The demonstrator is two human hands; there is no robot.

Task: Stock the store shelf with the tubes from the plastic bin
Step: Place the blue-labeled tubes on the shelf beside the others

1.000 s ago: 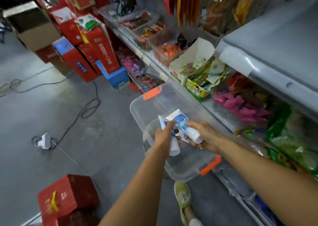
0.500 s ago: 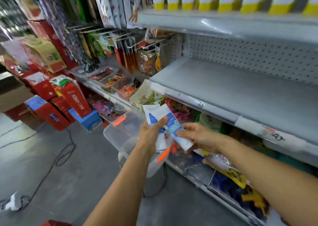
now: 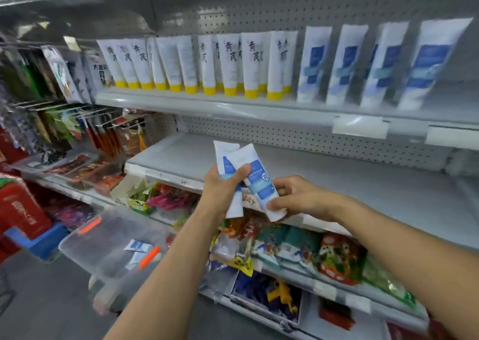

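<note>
Tubes [image 3: 255, 181] upright — caps down, gripped by both hands [image 3: 220, 189].

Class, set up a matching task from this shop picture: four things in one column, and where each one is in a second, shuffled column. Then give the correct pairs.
Things
1. yellow-capped tubes
2. plastic bin
3. two blue-and-white tubes
4. snack packets

Places
A. held in the hands
B. standing on the top shelf, left part
C. on the shelf below the bare middle shelf
D. low on the left, below the hands

Pairs: 1-B, 2-D, 3-A, 4-C

The left hand and right hand each grip one tube.
</note>
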